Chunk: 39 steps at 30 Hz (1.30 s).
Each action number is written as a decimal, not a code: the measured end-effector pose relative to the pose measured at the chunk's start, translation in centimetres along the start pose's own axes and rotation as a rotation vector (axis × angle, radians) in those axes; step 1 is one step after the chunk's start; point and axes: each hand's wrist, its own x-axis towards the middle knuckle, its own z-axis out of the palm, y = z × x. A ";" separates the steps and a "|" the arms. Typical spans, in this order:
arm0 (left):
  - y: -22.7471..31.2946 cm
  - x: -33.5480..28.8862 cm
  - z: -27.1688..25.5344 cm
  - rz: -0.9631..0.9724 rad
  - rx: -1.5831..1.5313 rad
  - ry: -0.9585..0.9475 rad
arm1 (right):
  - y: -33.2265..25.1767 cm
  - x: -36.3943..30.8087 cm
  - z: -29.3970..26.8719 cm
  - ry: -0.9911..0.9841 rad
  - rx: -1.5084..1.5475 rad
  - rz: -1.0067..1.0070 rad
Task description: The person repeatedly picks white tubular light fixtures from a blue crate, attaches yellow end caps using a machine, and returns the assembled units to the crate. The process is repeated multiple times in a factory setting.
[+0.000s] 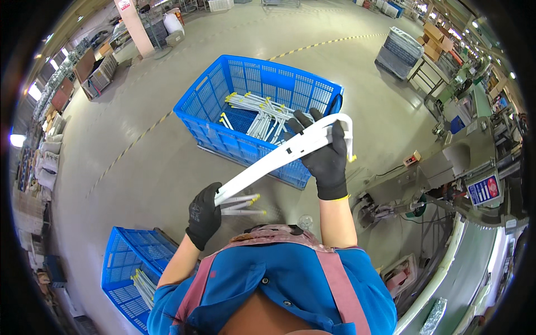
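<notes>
Both my hands wear black gloves and hold a bundle of long white plastic strips with yellow tips (268, 162), stretched between them. My left hand (204, 215) grips the near end, where several yellow-tipped ends fan out. My right hand (326, 156) grips the far end, which curls over my fingers. Behind the bundle, a large blue plastic crate (212, 106) on the floor holds several more of the same white strips (259, 114).
A second blue crate (120, 262) with white strips stands at my lower left. A grey machine with a conveyor (469, 184) runs along the right. A stack of grey crates (399, 53) and a pillar (137, 28) stand farther off on the concrete floor.
</notes>
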 end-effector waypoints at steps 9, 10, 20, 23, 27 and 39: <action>3.1 -1.3 -3.6 -0.166 -0.079 -0.396 | 1.4 -2.3 -3.5 0.261 -0.262 -0.078; 3.4 -1.2 -3.8 -0.194 -0.134 -0.491 | 0.7 -3.0 -3.9 0.176 -0.371 -0.045; 9.1 0.8 -1.9 -0.114 -0.242 -0.535 | -5.2 -8.9 -6.7 0.127 -0.406 -0.085; 11.1 0.6 -1.5 -0.125 -0.366 -0.717 | -6.5 -9.2 -7.3 0.234 -0.529 -0.130; 13.3 0.3 -0.6 -0.139 -0.309 -0.697 | -6.3 -9.6 -8.0 0.320 -0.487 -0.155; 14.6 6.6 -4.9 -0.067 -0.026 -0.189 | -0.8 -13.2 -7.2 0.238 -0.369 -0.047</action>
